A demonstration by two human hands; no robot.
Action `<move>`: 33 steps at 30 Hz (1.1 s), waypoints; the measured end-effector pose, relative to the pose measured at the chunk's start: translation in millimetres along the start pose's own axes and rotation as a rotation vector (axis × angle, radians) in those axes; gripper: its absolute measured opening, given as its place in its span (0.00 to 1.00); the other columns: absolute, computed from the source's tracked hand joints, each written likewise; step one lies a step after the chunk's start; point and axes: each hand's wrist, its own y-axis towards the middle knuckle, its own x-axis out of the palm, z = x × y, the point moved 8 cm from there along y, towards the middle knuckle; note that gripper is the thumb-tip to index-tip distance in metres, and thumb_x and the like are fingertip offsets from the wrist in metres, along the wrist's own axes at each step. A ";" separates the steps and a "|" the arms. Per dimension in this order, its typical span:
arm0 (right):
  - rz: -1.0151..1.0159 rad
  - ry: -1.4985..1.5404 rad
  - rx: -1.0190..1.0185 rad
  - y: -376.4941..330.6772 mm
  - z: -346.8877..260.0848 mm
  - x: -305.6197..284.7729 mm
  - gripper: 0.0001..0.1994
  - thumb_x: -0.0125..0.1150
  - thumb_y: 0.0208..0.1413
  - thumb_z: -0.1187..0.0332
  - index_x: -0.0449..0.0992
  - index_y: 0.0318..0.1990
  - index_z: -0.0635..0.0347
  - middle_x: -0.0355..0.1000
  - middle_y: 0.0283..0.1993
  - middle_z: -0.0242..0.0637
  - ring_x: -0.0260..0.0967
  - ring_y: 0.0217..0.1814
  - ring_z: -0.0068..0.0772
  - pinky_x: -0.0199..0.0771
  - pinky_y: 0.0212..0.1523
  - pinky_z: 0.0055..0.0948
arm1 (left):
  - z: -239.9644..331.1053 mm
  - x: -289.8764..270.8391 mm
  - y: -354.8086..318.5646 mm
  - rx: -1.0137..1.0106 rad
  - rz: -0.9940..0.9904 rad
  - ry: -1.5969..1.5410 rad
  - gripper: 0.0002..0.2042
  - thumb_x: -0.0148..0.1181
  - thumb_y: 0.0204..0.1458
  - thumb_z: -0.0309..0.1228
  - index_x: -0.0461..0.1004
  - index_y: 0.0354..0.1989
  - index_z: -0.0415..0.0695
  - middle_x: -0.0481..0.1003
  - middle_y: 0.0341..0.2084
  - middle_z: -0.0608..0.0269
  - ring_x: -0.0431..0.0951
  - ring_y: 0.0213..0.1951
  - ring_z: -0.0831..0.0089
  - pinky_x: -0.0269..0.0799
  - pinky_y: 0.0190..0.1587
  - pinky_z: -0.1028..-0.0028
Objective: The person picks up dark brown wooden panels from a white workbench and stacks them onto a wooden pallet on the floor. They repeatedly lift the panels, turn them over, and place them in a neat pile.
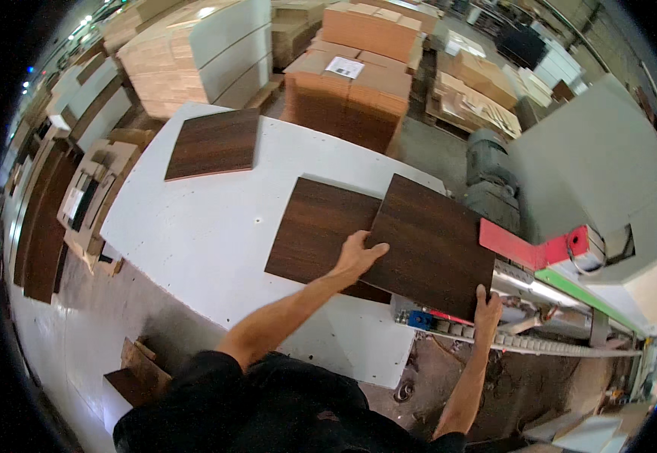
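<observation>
Across the middle of the view stretches a white worktable [207, 226], its long axis running from 7 o'clock up to 1 o'clock. Beyond it, at 12 o'clock, stand stacks of tan boards [358, 75], and at 3 o'clock sits a grey machine [600, 174] with a red guard [532, 245] and a roller track [540, 343] at its foot.

On the table's near right part lies a dark wood panel [317, 226], flat. Overlapping its right edge is a second dark panel [434, 245], nearly square and turned like a diamond, one corner pointing toward 11 o'clock and the opposite corner toward 5 o'clock; it overhangs the table's edge toward the machine. A third dark panel [213, 143] lies well apart at 11 o'clock on the table.

The left hand [358, 253] rests on the second panel's left edge, fingers spread flat on top, the panel extending from it toward 2 o'clock. The right hand [487, 306] grips the panel's lower right corner, fingers curled over its edge, the panel lying toward 11 o'clock from it.
</observation>
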 end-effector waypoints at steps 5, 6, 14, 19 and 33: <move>-0.092 0.071 -0.121 -72.7 -115.1 38.0 0.27 0.53 0.64 0.46 0.73 0.45 0.69 0.74 0.41 0.62 0.70 0.48 0.65 0.67 0.48 0.50 | -57.8 -122.1 -7.2 -0.011 -0.002 -0.098 0.24 0.68 0.53 0.40 0.76 0.48 0.30 0.81 0.37 0.52 0.81 0.36 0.69 0.77 0.41 0.70; -0.119 0.051 -0.131 -81.6 -131.9 53.2 0.27 0.53 0.64 0.47 0.73 0.46 0.69 0.74 0.43 0.62 0.70 0.48 0.65 0.67 0.50 0.51 | -54.1 -144.3 -16.9 -0.041 0.041 -0.032 0.23 0.67 0.53 0.40 0.76 0.47 0.30 0.81 0.35 0.52 0.81 0.35 0.69 0.77 0.40 0.70; -0.253 -0.275 -0.263 -90.3 -161.5 176.8 0.32 0.57 0.60 0.48 0.69 0.55 0.74 0.65 0.60 0.64 0.59 0.65 0.62 0.63 0.61 0.53 | -83.6 -223.7 5.1 0.194 0.293 0.683 0.29 0.68 0.50 0.40 0.70 0.58 0.36 0.74 0.50 0.41 0.73 0.53 0.52 0.69 0.56 0.58; -0.091 -0.083 -0.070 -54.7 -173.3 222.9 0.41 0.62 0.56 0.48 0.59 0.62 0.81 0.60 0.63 0.70 0.56 0.67 0.66 0.55 0.67 0.51 | -143.4 -205.1 51.4 0.311 0.322 0.500 0.40 0.72 0.40 0.34 0.60 0.62 0.32 0.63 0.61 0.38 0.60 0.64 0.42 0.60 0.64 0.54; -0.158 1.050 0.066 -130.5 -222.0 224.4 0.30 0.61 0.61 0.49 0.71 0.56 0.72 0.71 0.53 0.42 0.67 0.52 0.38 0.67 0.55 0.40 | -112.7 -333.5 -39.4 -0.101 0.355 -0.015 0.30 0.76 0.41 0.50 0.75 0.38 0.32 0.78 0.33 0.50 0.78 0.35 0.64 0.75 0.40 0.63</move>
